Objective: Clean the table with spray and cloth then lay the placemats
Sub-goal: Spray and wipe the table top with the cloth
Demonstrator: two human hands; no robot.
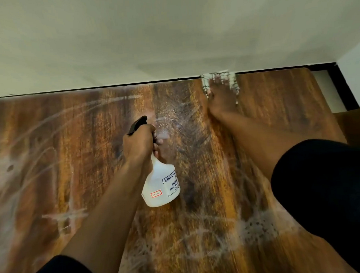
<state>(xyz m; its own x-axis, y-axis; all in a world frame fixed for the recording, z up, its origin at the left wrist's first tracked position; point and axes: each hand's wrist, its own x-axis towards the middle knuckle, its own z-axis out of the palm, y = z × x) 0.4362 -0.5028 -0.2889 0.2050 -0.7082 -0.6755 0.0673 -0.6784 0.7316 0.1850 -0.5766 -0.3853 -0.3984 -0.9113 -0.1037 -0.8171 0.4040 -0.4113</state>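
Note:
My left hand [140,141] grips the neck and trigger of a white spray bottle [162,187] with a black nozzle, held over the middle of the wooden table [72,163]. A fine mist hangs in front of the nozzle. Far ahead, my right hand [222,101] presses a white checked cloth [220,82] flat against the table's far edge by the wall; the hand and cloth are blurred. Wet streaks and droplets cover the tabletop. No placemats are in view.
A pale wall [169,32] runs right behind the table's far edge. The table's right end [318,91] borders a dark frame and a lighter floor strip. A brown surface [358,125] sits just past the right edge.

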